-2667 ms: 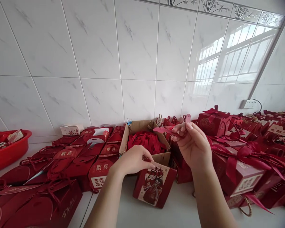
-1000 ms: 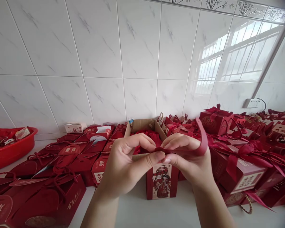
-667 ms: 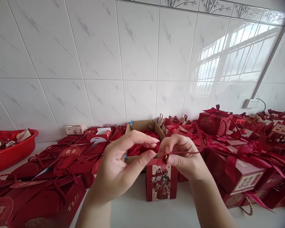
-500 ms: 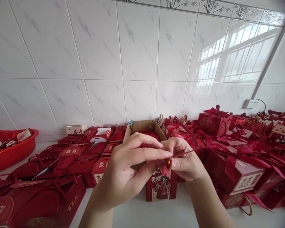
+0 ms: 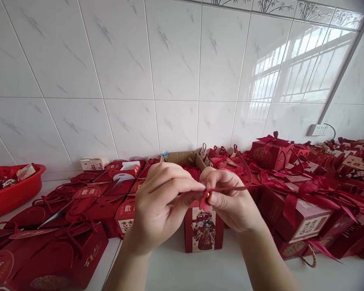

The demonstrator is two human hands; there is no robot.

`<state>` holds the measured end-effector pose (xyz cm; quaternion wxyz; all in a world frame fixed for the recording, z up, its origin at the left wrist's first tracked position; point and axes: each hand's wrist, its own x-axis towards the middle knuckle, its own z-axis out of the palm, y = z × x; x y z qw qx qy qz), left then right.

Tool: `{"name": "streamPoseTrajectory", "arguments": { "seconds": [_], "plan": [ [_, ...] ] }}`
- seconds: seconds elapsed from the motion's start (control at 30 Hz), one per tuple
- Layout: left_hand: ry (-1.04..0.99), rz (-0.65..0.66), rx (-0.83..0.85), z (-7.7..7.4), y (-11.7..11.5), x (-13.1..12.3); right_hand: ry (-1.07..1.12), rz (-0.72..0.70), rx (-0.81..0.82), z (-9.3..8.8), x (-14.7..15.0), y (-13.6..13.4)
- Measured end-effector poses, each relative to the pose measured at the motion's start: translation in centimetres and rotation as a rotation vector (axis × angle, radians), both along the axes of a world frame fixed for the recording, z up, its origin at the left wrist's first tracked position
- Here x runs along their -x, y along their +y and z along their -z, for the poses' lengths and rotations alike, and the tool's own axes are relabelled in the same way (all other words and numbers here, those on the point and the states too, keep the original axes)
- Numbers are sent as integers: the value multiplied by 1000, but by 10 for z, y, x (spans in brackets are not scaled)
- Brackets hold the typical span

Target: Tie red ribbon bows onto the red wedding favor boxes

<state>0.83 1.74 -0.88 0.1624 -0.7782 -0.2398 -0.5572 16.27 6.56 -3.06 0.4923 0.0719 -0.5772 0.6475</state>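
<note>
My left hand (image 5: 164, 206) pinches a narrow red ribbon (image 5: 232, 188) between thumb and fingertips. Close against it, my right hand (image 5: 232, 202) grips the same ribbon, thumb pressed near a small gold bead (image 5: 208, 195). From there the ribbon runs right and curls up in a loose loop above my right hand. Below and behind the fingers stands a red gift box (image 5: 204, 234) with a printed robed figure on its front; my hands hide its top. Whether the ribbon is fastened to this box I cannot tell.
Red gift boxes with rope handles (image 5: 91, 206) fill the left side. Ribbon-tied boxes (image 5: 303, 214) are stacked at right. Behind my hands is an open cardboard carton (image 5: 182, 157). A red plastic basin (image 5: 24, 193) sits far left. A tiled wall (image 5: 127, 125) rises behind.
Both hands have shifted slightly left with the ribbon. My left fingers have drawn closer together at the ribbon beside the bead, and more of the box's front shows.
</note>
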Motion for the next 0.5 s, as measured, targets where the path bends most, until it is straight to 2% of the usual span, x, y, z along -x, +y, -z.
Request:
{"name": "streamPoseTrajectory", "arguments": {
  "seconds": [0.17,0.27,0.33,0.43,0.47,0.5],
  "plan": [
    [-108,-12,41,5,2,-13,6,223,-54,0,-2,-4],
    [-179,-2,60,8,4,-17,24,284,-59,0,-1,-7],
    [-206,65,121,9,4,-16,13,257,-61,-1,-2,-8],
    [-223,303,334,7,6,-8,-7,199,-61,-3,-7,-11],
    [-210,351,419,7,7,-4,3,206,-54,-3,-9,-11],
    [-179,347,498,6,8,0,21,232,-43,-4,-12,-11]
  ]
}}
